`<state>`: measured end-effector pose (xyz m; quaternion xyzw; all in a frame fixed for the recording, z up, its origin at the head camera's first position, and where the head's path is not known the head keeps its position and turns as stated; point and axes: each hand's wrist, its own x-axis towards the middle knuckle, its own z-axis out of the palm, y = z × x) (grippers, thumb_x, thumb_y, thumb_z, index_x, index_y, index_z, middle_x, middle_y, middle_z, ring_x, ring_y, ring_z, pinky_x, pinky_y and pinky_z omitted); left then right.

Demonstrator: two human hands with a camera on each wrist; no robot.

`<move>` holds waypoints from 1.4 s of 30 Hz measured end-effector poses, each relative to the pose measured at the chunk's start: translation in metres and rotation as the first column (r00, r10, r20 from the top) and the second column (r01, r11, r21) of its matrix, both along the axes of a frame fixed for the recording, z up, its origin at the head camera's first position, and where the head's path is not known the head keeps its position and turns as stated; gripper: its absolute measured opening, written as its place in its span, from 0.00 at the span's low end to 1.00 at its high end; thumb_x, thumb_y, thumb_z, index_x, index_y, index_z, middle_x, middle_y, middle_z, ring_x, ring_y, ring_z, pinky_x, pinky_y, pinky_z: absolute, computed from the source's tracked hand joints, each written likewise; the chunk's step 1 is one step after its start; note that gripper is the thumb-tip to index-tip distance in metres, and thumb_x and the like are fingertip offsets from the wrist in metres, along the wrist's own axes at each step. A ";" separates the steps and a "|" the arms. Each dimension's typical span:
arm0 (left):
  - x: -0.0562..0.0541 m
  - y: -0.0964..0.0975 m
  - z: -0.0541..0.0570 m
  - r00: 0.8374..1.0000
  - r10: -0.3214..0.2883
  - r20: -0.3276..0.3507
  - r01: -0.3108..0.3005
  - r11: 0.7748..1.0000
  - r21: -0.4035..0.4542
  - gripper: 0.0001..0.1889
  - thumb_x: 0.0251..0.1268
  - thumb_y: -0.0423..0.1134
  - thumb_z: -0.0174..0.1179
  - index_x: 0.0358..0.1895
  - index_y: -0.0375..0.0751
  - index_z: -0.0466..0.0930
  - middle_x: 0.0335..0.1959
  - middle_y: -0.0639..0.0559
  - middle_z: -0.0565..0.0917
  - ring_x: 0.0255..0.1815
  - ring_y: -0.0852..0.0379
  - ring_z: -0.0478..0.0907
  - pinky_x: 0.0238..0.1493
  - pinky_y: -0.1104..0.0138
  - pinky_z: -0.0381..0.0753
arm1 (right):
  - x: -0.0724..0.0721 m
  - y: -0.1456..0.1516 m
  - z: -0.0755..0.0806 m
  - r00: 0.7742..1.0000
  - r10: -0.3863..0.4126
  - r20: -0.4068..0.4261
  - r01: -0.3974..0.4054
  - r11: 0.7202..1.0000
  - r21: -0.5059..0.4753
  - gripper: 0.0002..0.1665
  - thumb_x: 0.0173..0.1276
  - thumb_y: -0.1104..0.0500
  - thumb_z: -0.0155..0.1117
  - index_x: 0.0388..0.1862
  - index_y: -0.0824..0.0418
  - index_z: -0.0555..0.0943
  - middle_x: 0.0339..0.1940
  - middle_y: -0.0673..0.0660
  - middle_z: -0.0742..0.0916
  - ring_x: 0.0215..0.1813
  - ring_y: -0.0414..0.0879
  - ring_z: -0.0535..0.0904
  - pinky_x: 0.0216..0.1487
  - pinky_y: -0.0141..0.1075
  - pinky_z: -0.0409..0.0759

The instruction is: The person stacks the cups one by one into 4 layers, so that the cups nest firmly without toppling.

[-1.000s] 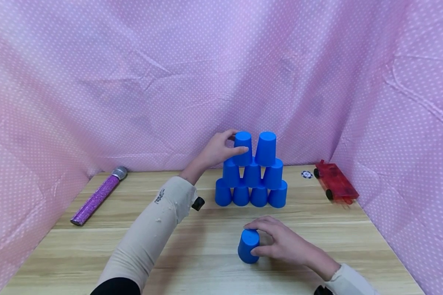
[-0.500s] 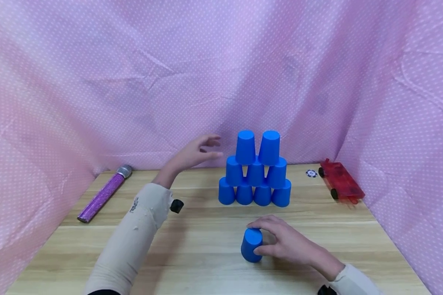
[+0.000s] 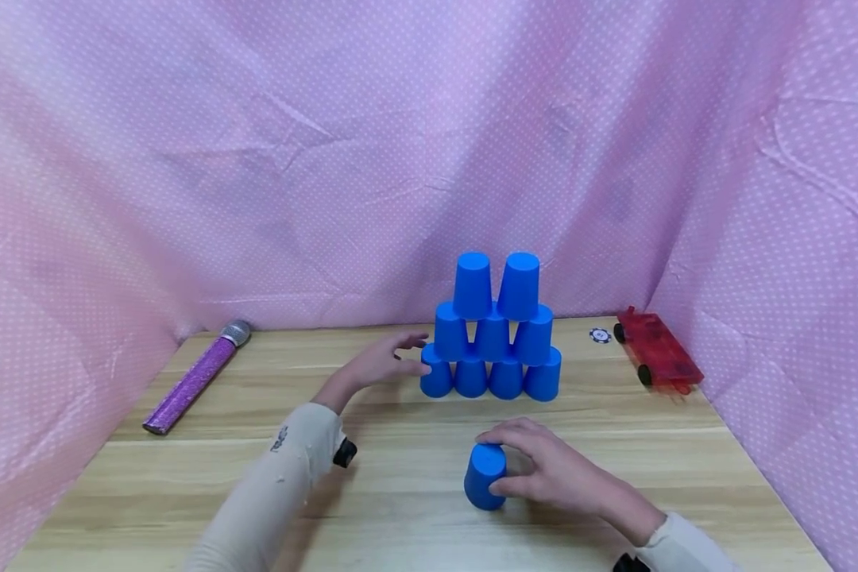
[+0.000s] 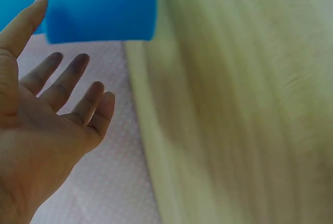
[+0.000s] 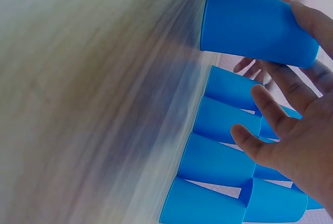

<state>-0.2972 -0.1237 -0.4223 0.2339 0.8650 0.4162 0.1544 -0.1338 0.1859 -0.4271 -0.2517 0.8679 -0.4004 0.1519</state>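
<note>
Blue cups (image 3: 492,338) stand upside down in a stacked wall: several in the bottom row, three in the middle, two on top. Beside the left end of the bottom row is my left hand (image 3: 382,363), fingers spread and holding nothing. In the left wrist view its thumb (image 4: 28,24) overlaps the edge of a cup (image 4: 101,11); whether it touches cannot be told. My right hand (image 3: 554,470) holds a separate upside-down blue cup (image 3: 481,477) on the table in front of the wall, thumb on the near side and fingers at the top, as the right wrist view also shows.
On the left of the wooden table (image 3: 400,492) lies a purple glitter microphone (image 3: 193,385). A poker chip (image 3: 600,335) and a red toy car (image 3: 658,349) are at the back right. Pink dotted cloth (image 3: 329,159) hangs behind and at the sides.
My left hand let go of the top left cup and drew back to the left. It then dropped down beside the bottom row. The right hand kept holding its cup in place.
</note>
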 end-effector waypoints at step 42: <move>0.002 0.018 -0.030 0.999 0.017 0.048 -0.017 1.000 0.001 0.34 0.64 0.48 0.69 0.70 0.47 0.67 0.64 0.47 0.78 0.65 0.46 0.75 0.69 0.44 0.72 | 0.002 0.009 0.026 0.998 -0.040 -0.047 0.039 0.999 -0.011 0.32 0.64 0.42 0.72 0.66 0.39 0.75 0.66 0.50 0.78 0.71 0.59 0.70 0.62 0.68 0.73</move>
